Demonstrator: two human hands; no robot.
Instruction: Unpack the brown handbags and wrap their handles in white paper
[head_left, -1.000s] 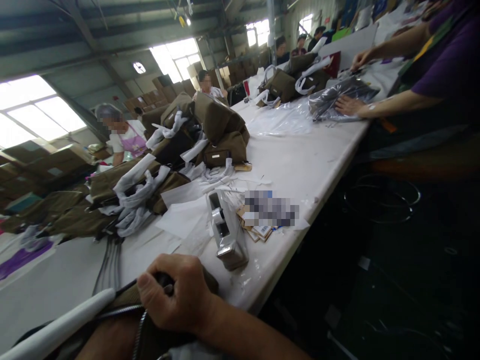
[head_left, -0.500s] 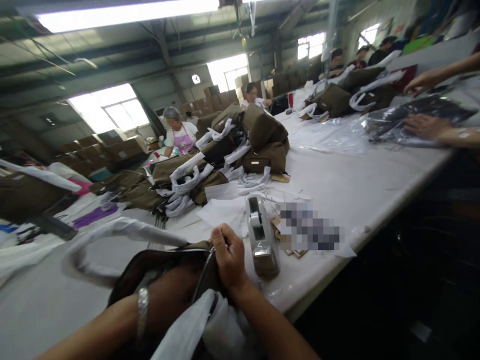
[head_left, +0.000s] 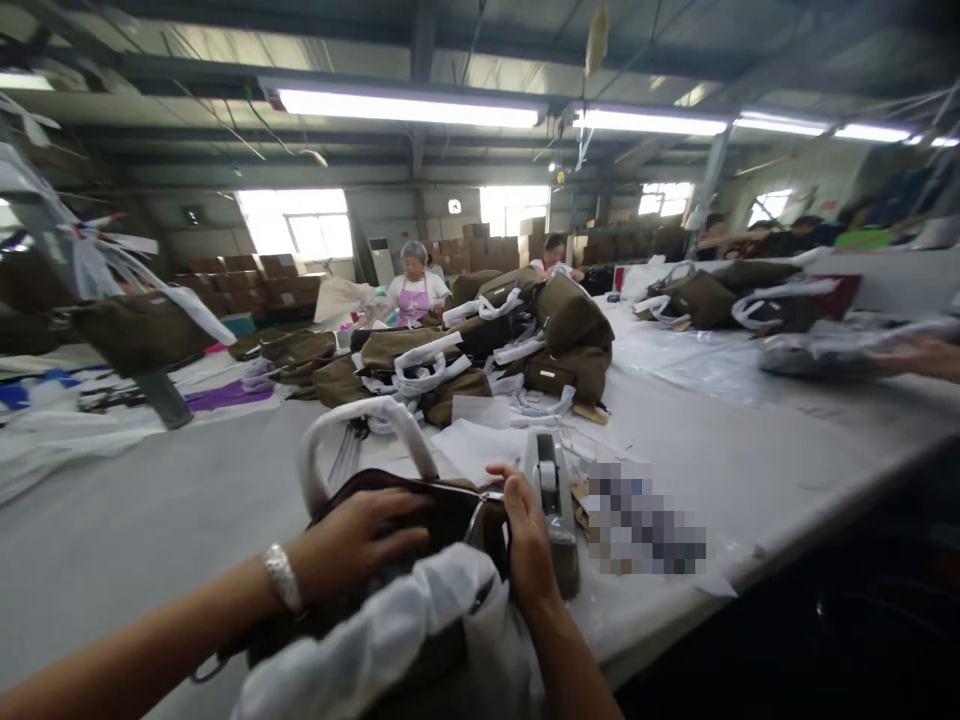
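Two hands on one brown bag (head_left: pixel 461 525), at the near edge of the counter (head_left: pixel 150 500), just beside a grey tape dispenser (head_left: pixel 553 500). Left hand (head_left: pixel 352 545) opened out, fingers spread and pressed flat on the bag's top, gripping nothing; silver bracelet (head_left: pixel 283 578) at the wrist. Right hand (head_left: pixel 529 540) curled shut on the bag's right end, thumb up by the end of the zip (head_left: pixel 450 489); zip pull hidden, so impossible to tell whether pinched. Two carrying loops wrapped in white: one handle (head_left: pixel 360 410) arched upright behind the left hand, the other sagging across the foreground, blurred.

Judged soft and fairly light: fabric body, slumping under the palm, no stiff walls. Probably neither fragile nor slippery; wrapping on the loops perhaps slicker and easily shifted. Better taken by the body near the zip ends, or under the base, than by the wrapped loops. Calls for a flat palm to steady against any pull along the zip.

Farther back, well apart: heap of like bags (head_left: pixel 570 320), loose white paper (head_left: pixel 472 445), other people at work.
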